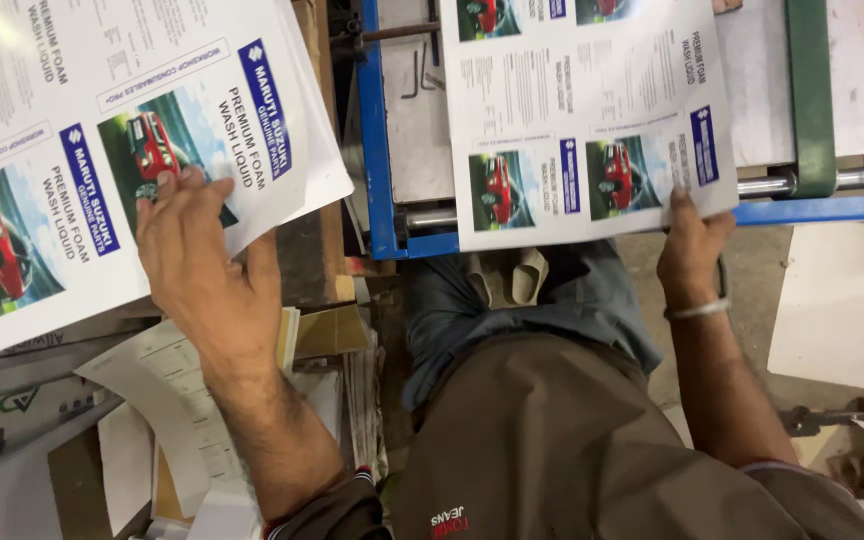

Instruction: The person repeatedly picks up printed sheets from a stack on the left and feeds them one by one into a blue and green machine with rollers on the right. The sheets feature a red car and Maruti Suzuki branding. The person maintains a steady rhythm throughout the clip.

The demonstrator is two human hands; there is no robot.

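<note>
My left hand lies flat on the lower corner of a large white printed sheet at the upper left; the sheet carries label prints with red cars and blue bars. My right hand pinches the near edge of a second printed sheet of the same labels, which lies on a machine bed with a blue frame. A thin metal bangle sits on my right wrist. Both forearms reach up from my lap.
A metal roller bar and a green upright stand at the machine's right. Stacked papers and cardboard pile up under my left arm. A white sheet lies on the floor at the right.
</note>
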